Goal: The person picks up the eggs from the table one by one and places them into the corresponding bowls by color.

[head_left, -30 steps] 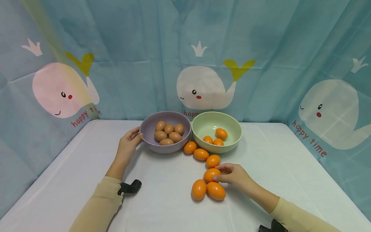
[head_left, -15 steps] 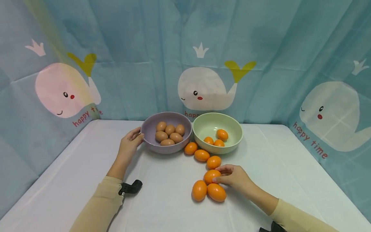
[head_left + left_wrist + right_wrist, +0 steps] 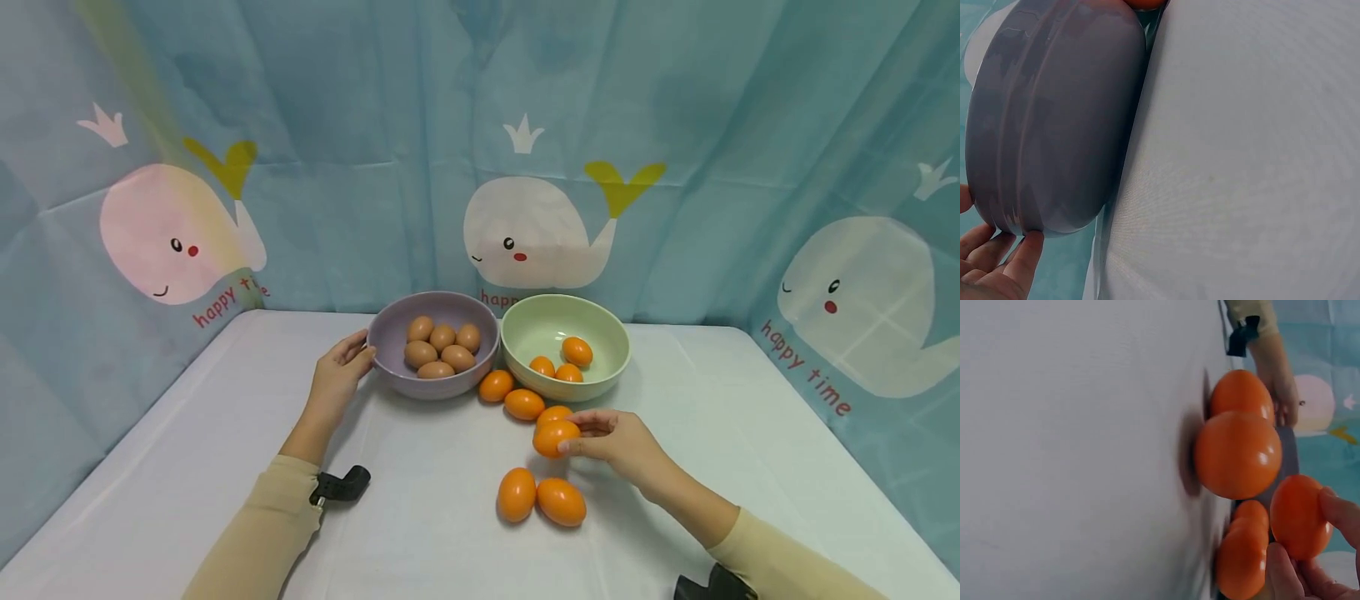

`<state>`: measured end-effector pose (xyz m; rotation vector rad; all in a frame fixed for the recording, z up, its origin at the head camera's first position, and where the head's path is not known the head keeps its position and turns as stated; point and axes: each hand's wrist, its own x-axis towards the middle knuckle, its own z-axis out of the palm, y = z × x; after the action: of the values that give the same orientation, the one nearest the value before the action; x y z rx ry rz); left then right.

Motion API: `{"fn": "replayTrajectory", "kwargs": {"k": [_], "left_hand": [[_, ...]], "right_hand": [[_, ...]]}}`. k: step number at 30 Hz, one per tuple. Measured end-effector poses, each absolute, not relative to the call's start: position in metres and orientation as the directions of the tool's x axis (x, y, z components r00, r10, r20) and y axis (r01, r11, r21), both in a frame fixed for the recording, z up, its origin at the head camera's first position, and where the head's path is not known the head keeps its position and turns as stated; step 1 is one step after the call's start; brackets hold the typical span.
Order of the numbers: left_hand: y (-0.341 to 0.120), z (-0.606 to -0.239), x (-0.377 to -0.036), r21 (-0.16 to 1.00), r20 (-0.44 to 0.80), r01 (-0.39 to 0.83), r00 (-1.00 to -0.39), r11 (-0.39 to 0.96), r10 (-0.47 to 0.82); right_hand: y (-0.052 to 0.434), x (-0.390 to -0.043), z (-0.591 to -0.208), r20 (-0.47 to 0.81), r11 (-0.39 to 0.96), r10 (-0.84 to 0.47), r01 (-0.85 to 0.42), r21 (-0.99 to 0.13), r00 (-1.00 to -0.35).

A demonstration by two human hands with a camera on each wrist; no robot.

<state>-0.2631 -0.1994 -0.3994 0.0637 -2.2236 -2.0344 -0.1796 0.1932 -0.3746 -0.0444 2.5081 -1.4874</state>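
My right hand pinches an orange egg and holds it just above the white table. Two more orange eggs lie together in front of it, and three others trail toward the green bowl, which holds three orange eggs. My left hand rests with relaxed fingers against the left side of the purple bowl, which holds several brown eggs.
A blue curtain with white whales closes in the table on the back and both sides. The white tablecloth reaches to the right and left edges. Black wrist mounts show on both sleeves.
My right hand has lifted the orange egg off the table and carried it a little toward the green bowl. The left hand stays at the purple bowl.
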Motion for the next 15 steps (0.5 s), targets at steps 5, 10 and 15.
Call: {"fn": "replayTrajectory", "kwargs": {"k": [5, 10, 15], "left_hand": [[-0.199, -0.400, -0.263, 0.994, 0.073, 0.062, -0.990, 0.088, -0.121], [-0.200, -0.400, -0.264, 0.995, 0.076, 0.066, -0.990, 0.080, -0.119], [-0.200, -0.402, -0.265, 0.995, 0.073, 0.065, -0.991, 0.075, -0.115]], "right_hand": [[0.194, -0.189, -0.362, -0.149, 0.480, -0.162, 0.054, -0.875, -0.975], [0.195, -0.198, -0.352, -0.123, 0.482, -0.185, 0.019, -0.876, -0.975], [0.193, -0.205, -0.341, -0.092, 0.493, -0.178, -0.008, -0.870, -0.980]]}}
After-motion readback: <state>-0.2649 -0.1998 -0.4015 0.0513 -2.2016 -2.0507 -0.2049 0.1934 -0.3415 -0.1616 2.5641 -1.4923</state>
